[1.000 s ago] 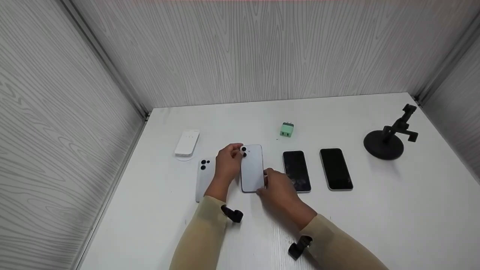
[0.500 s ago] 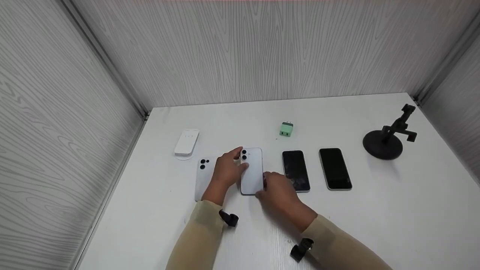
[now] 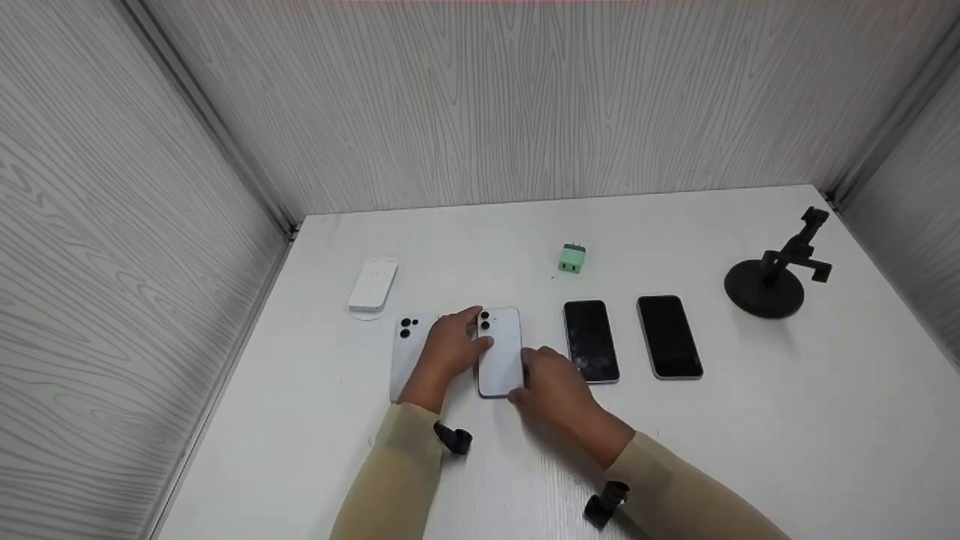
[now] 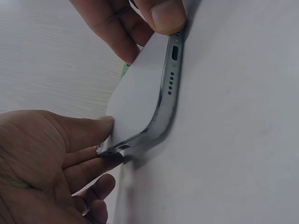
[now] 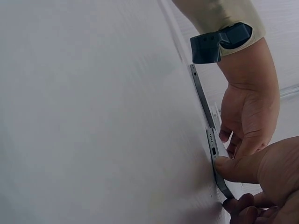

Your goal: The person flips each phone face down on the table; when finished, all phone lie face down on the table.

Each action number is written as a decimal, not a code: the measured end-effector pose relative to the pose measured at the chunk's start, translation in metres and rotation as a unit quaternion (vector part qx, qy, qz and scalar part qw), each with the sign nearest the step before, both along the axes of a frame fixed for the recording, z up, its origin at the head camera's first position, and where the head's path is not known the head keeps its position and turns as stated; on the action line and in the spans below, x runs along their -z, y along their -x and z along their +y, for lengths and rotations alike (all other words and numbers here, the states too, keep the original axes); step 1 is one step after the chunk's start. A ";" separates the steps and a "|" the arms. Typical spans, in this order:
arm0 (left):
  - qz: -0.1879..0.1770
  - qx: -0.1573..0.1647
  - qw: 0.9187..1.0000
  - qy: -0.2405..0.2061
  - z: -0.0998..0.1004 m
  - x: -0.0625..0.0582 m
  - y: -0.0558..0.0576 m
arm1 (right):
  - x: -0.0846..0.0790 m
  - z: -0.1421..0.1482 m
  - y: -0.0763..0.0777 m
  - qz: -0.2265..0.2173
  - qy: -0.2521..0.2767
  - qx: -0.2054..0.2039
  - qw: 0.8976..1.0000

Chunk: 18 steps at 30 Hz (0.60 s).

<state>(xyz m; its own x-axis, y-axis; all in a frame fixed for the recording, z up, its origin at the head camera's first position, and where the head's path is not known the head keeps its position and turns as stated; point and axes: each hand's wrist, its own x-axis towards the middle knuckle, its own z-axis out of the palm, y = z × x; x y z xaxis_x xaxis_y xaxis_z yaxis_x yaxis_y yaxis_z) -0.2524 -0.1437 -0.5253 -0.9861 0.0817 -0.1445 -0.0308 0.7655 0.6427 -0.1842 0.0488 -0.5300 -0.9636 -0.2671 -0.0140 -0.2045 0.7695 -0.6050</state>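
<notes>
A pale phone [image 3: 500,364] lies back side up between my two hands, its twin cameras at the upper left corner. My left hand [image 3: 450,346] pinches its left long edge, thumb on the back and fingertips at the side, as the left wrist view also shows. At the lower right corner, my right hand [image 3: 553,382] grips the phone with its thumb on the bottom edge by the charging port and fingers along the right side. Partly hidden behind my left forearm is another white phone [image 3: 406,352], camera side up.
Two dark-screened phones, one nearer [image 3: 591,341] and one farther right [image 3: 670,336], lie screen up. A white charging pad [image 3: 373,285] is at the back left, a green charger plug [image 3: 572,258] at the back middle, and a black stand [image 3: 765,289] at the right.
The held phone has slid toward me and slightly left. My left hand has come nearer with it, its thumb now over the phone's back. My right hand has shifted slightly nearer too.
</notes>
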 end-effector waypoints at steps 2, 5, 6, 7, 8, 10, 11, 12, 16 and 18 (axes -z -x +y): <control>-0.001 0.003 1.000 0.003 -0.001 0.000 0.000 | 0.000 0.000 0.000 0.003 -0.001 -0.003 1.000; -0.004 0.004 1.000 0.005 -0.002 -0.001 0.000 | 0.001 0.000 0.000 0.005 0.001 -0.006 1.000; -0.005 0.003 1.000 0.005 -0.002 -0.001 0.000 | 0.001 0.000 0.001 0.005 0.003 -0.006 1.000; -0.006 0.002 1.000 0.004 -0.002 -0.002 0.000 | 0.001 0.000 0.001 0.005 0.005 -0.006 1.000; -0.008 0.000 1.000 0.003 -0.001 -0.002 0.000 | 0.001 0.000 0.001 0.004 0.007 -0.006 1.000; -0.012 -0.003 1.000 -0.001 0.000 -0.002 -0.001 | 0.001 0.000 0.002 0.004 0.007 -0.007 1.000; -0.012 -0.005 1.000 -0.004 0.000 -0.002 -0.001 | 0.002 0.000 0.002 0.004 0.008 -0.007 1.000; -0.012 -0.006 1.000 -0.005 0.001 -0.001 -0.002 | 0.002 0.000 0.002 0.003 0.007 -0.007 1.000; -0.006 -0.012 1.000 -0.015 0.004 0.002 -0.006 | 0.003 0.001 0.003 0.002 0.008 -0.007 1.000; -0.002 -0.016 1.000 -0.018 0.006 0.004 -0.008 | 0.004 0.001 0.003 0.002 0.008 -0.006 1.000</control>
